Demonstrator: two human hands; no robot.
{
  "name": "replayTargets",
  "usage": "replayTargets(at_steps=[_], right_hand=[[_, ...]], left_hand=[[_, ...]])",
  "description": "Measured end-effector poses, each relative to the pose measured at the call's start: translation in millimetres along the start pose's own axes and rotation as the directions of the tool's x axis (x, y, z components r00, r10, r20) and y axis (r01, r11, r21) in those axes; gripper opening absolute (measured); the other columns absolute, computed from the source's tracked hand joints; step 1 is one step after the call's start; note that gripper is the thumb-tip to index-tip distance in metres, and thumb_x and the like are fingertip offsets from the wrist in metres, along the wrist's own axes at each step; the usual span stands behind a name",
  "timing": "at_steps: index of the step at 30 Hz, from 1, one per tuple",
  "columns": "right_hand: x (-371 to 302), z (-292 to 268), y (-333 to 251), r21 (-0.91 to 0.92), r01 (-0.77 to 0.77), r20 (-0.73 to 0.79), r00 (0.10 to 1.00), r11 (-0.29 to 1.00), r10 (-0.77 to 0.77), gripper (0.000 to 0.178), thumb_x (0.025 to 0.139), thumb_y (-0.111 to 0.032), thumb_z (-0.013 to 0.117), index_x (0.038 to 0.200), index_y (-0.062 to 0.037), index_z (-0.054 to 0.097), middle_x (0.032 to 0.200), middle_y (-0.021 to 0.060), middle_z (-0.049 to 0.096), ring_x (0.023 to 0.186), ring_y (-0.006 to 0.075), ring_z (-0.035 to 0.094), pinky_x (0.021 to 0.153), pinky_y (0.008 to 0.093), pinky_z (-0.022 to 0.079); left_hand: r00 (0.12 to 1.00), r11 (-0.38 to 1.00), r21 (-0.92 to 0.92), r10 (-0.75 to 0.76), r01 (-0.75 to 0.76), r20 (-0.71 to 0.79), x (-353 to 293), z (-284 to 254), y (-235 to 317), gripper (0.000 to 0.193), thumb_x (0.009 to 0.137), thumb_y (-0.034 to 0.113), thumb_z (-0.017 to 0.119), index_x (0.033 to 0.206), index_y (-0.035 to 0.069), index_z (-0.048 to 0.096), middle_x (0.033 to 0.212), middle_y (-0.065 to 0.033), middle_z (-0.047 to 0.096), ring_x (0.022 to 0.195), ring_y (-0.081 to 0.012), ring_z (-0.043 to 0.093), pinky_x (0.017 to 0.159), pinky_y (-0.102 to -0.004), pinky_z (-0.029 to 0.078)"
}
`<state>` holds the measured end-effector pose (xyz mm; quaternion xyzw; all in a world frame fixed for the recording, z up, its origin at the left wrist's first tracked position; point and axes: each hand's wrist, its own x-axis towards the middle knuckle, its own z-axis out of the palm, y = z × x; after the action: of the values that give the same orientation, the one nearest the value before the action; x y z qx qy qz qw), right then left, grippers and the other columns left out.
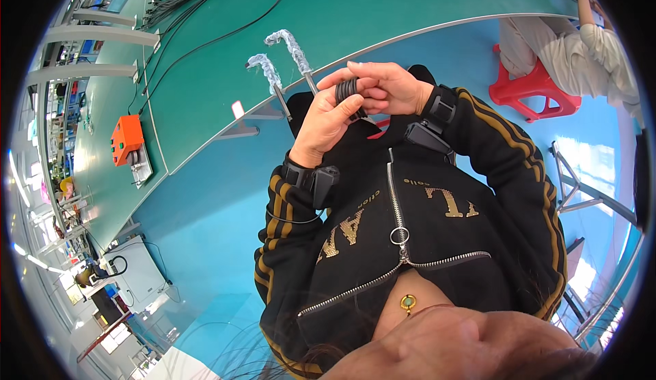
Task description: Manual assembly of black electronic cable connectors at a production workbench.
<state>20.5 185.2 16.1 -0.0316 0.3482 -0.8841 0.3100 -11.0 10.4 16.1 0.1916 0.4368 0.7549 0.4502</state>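
A small coil of black cable (346, 89) is wound in several tight turns between my hands, just off the table's near edge. My left hand (325, 121) is closed round the coil, its thumb lying across the turns. From the right, my right hand (400, 87) meets it with curled fingers against the coil and the left fingertips. Part of the coil and some fingertips are hidden. Just left of my hands, two metal rods with bent, film-wrapped ends stand at the table edge: a shorter one (271, 79) and a longer one (295, 53).
The green table (225, 59) curves across the front. An orange box with buttons (128, 139) sits on its left part. Long black cables (198, 1) lie at the back left. At the right, another person in pale clothes (581, 62) sits on a red stool (536, 93).
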Motion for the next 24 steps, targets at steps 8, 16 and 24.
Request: replayTargets(at_steps=[8, 16, 24], right_hand=[[0, -16, -3, 0.138, 0.008, 0.274, 0.961, 0.99, -0.046, 0.07, 0.096, -0.049, 0.033, 0.14, 0.0047, 0.032, 0.108, 0.0117, 0.06, 0.059, 0.0095, 0.051, 0.063, 0.0264, 0.044], [-1, -25, -30, -0.324, 0.21, 0.145, 0.974, 0.922, -0.171, 0.069, 0.096, -0.053, 0.034, 0.136, 0.003, 0.04, 0.128, 0.0151, 0.053, 0.095, 0.0175, 0.06, 0.087, 0.0326, 0.046], [-2, -11, -36, -0.906, 0.081, 0.029, 0.991, 0.414, -0.131, 0.061, 0.098, -0.05, 0.034, 0.126, 0.0007, 0.053, 0.114, 0.0135, 0.061, 0.095, 0.0151, 0.059, 0.084, 0.0288, 0.048]], left_hand=[[0.995, 0.989, 0.109, -0.1, 0.098, 0.021, 2, -3, 9, 0.039, 0.095, 0.015, 0.053, 0.129, -0.004, 0.048, 0.119, -0.0175, 0.059, 0.1, -0.0219, 0.063, 0.088, -0.0333, 0.05], [0.999, 0.998, 0.042, 0.038, -0.038, -0.013, 8, 13, 9, 0.037, 0.094, 0.013, 0.054, 0.127, -0.004, 0.05, 0.122, -0.0153, 0.059, 0.103, -0.0178, 0.06, 0.091, -0.0312, 0.048], [0.998, 0.983, 0.179, 0.053, -0.048, -0.021, 6, -2, 0, 0.031, 0.095, 0.012, 0.052, 0.121, -0.005, 0.053, 0.119, -0.0157, 0.059, 0.105, -0.0229, 0.061, 0.091, -0.0319, 0.048]])
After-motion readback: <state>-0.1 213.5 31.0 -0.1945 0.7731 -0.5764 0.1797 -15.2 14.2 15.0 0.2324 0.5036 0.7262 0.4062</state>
